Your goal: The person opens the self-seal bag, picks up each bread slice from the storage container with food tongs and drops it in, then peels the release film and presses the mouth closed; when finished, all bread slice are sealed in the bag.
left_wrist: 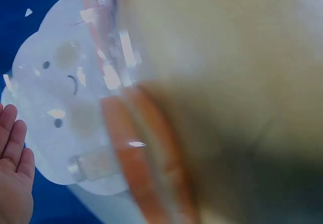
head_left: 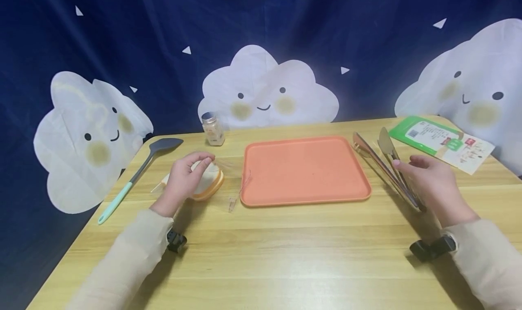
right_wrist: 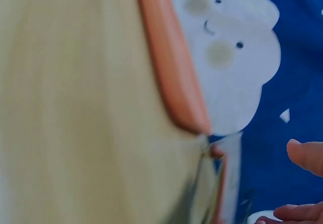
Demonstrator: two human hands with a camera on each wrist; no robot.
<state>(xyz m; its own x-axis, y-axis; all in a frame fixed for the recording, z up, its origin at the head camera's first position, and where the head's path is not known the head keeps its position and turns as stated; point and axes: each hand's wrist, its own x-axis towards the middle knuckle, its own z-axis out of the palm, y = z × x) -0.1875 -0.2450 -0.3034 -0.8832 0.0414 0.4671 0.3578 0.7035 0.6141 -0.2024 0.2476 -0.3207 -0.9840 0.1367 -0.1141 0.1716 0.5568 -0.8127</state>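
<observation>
My left hand hovers over sliced bread in a clear plastic wrapper, overlapping it in the head view. In the left wrist view the fingers look relaxed and hold nothing; the bread's brown crusts show beside them. Over on the right, my right hand is held above the table beside metal tongs, thumb and fingers apart with nothing between them. The right wrist view shows its thumb and fingers at the edge, with the tongs partly visible below the tray corner.
An orange-pink tray lies mid-table between the hands. At the left is a spatula with a mint handle; a small glass jar stands behind the bread. A green and white packet lies at the back right. A dark blue curtain hangs behind.
</observation>
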